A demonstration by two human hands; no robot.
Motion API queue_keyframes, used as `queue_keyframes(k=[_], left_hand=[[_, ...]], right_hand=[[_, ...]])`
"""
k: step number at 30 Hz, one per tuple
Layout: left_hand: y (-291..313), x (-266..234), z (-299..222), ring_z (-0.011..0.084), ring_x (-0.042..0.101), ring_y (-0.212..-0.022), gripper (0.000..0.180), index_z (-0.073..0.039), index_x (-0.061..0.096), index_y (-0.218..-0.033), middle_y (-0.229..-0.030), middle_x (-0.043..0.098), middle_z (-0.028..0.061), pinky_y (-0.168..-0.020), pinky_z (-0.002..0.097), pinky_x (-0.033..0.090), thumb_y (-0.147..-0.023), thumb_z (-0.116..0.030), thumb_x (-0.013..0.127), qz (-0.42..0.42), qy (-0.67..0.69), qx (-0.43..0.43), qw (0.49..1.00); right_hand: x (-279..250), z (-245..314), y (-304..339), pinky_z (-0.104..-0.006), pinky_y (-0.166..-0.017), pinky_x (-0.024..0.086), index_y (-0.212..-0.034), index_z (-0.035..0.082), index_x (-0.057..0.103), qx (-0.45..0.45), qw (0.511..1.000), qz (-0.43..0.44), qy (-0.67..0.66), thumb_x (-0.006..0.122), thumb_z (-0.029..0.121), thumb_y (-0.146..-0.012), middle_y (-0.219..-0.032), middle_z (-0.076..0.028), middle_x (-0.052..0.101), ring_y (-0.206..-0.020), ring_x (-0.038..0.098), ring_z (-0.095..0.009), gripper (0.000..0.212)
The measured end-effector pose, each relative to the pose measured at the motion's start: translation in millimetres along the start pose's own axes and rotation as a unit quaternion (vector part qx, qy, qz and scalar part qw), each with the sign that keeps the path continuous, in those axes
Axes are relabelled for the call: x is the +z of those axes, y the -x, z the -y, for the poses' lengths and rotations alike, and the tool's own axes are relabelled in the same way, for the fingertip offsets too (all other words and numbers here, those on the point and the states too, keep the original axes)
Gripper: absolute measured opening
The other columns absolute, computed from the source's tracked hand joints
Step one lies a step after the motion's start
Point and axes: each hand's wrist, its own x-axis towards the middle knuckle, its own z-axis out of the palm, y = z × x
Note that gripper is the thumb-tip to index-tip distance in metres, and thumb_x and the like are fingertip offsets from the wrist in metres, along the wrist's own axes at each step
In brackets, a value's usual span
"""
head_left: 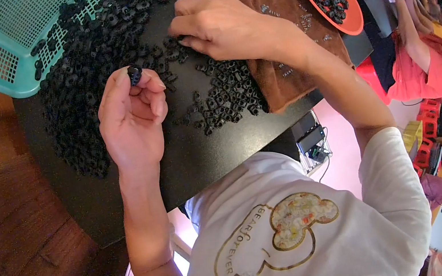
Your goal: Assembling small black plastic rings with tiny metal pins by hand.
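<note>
My left hand [134,117] is raised over the near side of a dark table, palm turned up. Its thumb and fingertips pinch a small round black plastic part [135,75]. To the right, my right hand [218,26] is closed, knuckles up, its fingertips low over the table beside the loose parts. A dark bit shows at those fingertips, but the fingers mostly hide it. A large heap of black plastic parts [75,115] lies left of and behind my left hand. Smaller square-looking black pieces [228,93] are spread below my right hand.
A brown cloth [282,85] at right carries scattered small metal springs [304,22]. Beyond it sits an orange bowl [356,24] with black parts inside. A teal mesh basket [21,83] stands at far left, parts spilling from it. Other people in red sit at far right.
</note>
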Motion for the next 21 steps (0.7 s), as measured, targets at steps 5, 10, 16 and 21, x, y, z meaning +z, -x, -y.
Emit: queue_keyframes(k=[5,10,16,21], left_hand=[[-1,0,0,0.0133,0.049,-0.055,0.025,-0.002,0.057,-0.089,-0.079,0.06,0.0122,-0.046,0.0235,0.035,-0.097,-0.022,0.044,-0.001,0.007,-0.008,1.0],[0,-1,-1,0.013,0.049,-0.055,0.026,-0.002,0.058,-0.09,-0.08,0.06,0.0121,-0.046,0.0236,0.035,-0.097,-0.022,0.044,0.007,0.009,-0.004,1.0],[2,2,-2,0.013,0.049,-0.055,0.026,-0.001,0.058,-0.091,-0.079,0.061,0.0119,-0.047,0.0235,0.035,-0.098,-0.022,0.044,0.011,0.016,-0.007,1.0],[2,3,0,0.0129,0.05,-0.055,0.025,-0.001,0.058,-0.091,-0.079,0.061,0.0118,-0.047,0.0233,0.035,-0.098,-0.021,0.045,0.012,0.008,-0.009,1.0]], right_hand=[[11,0,-11,-0.0467,-0.065,0.053,-0.089,0.004,0.06,0.017,1.0,-0.003,0.008,0.056,0.01,-0.079,-0.088,-0.015,0.057,-0.081,0.062,-0.037,0.012],[5,-7,-14,-0.0482,-0.067,0.052,-0.092,0.004,0.06,0.016,0.998,-0.047,0.027,0.056,0.01,-0.081,-0.089,-0.014,0.058,-0.081,0.062,-0.036,0.014],[-10,-8,4,-0.048,-0.067,0.052,-0.086,0.003,0.059,-0.002,1.0,-0.002,-0.013,0.056,0.008,-0.079,-0.086,-0.014,0.058,-0.082,0.062,-0.037,0.009],[-6,6,2,-0.0474,-0.063,0.053,-0.085,0.003,0.059,-0.001,1.0,0.019,0.009,0.058,0.008,-0.075,-0.085,-0.014,0.059,-0.078,0.063,-0.037,0.011]])
